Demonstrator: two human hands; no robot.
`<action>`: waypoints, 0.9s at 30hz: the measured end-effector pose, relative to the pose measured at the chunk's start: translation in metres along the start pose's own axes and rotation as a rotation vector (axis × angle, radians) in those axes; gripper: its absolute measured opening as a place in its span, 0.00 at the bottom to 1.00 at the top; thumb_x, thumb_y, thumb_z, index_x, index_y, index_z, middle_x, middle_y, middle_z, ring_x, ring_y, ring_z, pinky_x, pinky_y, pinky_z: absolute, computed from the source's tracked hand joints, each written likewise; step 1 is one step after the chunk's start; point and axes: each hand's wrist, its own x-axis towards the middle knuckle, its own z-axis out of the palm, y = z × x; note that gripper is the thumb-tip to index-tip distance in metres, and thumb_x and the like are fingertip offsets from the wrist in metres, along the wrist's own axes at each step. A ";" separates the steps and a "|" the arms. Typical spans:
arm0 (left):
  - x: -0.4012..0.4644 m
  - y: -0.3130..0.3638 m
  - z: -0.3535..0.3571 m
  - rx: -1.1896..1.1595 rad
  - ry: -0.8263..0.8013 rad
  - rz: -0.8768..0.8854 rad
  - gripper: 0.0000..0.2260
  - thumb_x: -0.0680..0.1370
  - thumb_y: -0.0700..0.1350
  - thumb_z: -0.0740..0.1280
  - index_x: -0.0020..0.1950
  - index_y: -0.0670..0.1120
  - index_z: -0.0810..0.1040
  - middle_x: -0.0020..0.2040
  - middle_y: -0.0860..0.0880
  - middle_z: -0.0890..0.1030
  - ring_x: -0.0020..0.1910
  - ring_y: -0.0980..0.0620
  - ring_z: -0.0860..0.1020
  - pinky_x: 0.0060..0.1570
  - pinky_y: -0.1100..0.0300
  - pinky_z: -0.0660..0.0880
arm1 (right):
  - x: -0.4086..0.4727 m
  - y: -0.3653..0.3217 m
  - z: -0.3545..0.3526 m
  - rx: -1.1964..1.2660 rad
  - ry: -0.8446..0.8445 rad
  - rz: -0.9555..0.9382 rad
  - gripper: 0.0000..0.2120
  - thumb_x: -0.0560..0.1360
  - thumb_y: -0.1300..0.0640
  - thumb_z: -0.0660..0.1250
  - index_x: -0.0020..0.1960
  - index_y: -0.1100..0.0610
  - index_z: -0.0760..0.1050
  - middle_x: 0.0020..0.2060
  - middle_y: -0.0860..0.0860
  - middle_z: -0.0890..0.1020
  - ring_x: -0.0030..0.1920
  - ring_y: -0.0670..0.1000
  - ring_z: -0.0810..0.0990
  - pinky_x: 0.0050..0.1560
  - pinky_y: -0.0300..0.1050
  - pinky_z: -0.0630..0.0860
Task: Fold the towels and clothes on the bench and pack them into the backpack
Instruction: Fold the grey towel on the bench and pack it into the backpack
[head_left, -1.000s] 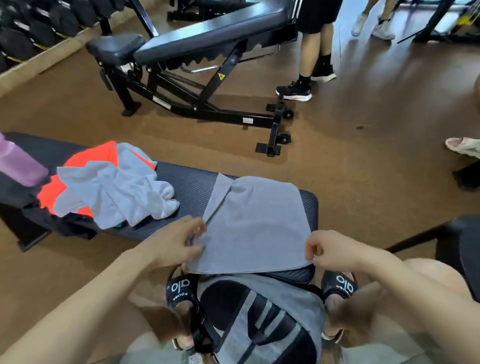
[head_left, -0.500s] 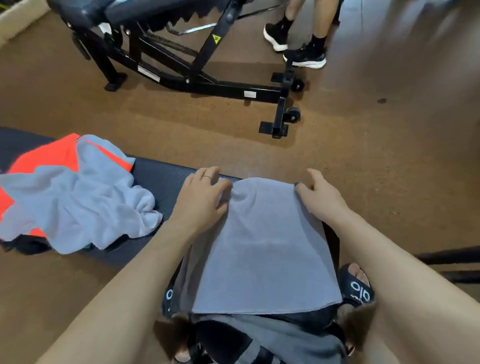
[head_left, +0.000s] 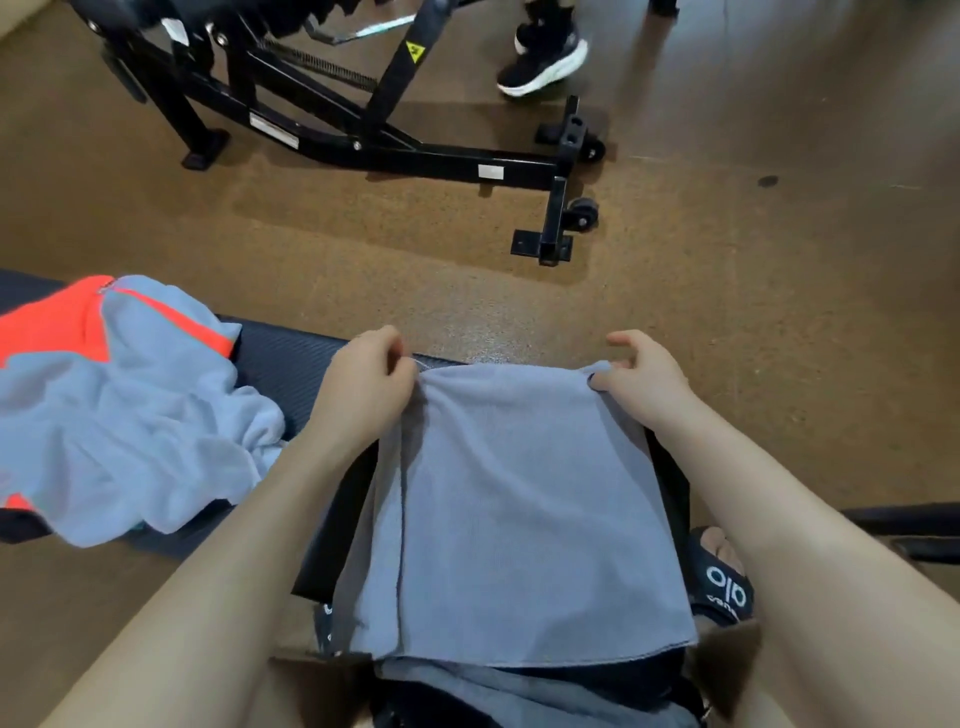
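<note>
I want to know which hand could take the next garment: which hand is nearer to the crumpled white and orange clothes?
Left. The left hand pinches the grey towel's far left corner, just right of the crumpled clothes. The right hand grips the opposite far corner, further away.

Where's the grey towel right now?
Head view, centre: the grey towel lies on the bench end, far corners pinched by the left hand and right hand.

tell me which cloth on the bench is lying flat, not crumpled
The grey towel, which both hands pinch at its far corners, lies flat. The light blue cloth to its left is bunched up.
</note>
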 end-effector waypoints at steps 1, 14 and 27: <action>0.001 -0.003 -0.001 -0.127 -0.006 -0.099 0.06 0.78 0.42 0.62 0.42 0.46 0.75 0.36 0.49 0.79 0.35 0.54 0.74 0.35 0.54 0.69 | -0.001 -0.001 -0.001 0.051 0.022 -0.004 0.28 0.71 0.61 0.71 0.69 0.50 0.72 0.55 0.51 0.79 0.55 0.54 0.78 0.52 0.48 0.75; 0.015 -0.027 -0.010 -0.765 -0.105 -0.621 0.04 0.79 0.45 0.67 0.48 0.45 0.78 0.45 0.47 0.77 0.44 0.49 0.74 0.42 0.54 0.69 | -0.010 -0.009 -0.013 0.225 0.104 0.032 0.12 0.64 0.64 0.65 0.44 0.52 0.79 0.42 0.48 0.80 0.42 0.49 0.75 0.39 0.45 0.71; 0.011 -0.025 -0.015 -0.429 -0.141 -0.294 0.09 0.76 0.50 0.69 0.39 0.49 0.84 0.39 0.52 0.83 0.40 0.54 0.77 0.41 0.59 0.71 | -0.009 -0.007 -0.017 0.200 0.173 0.014 0.07 0.64 0.64 0.62 0.34 0.52 0.74 0.31 0.46 0.74 0.34 0.50 0.69 0.35 0.44 0.64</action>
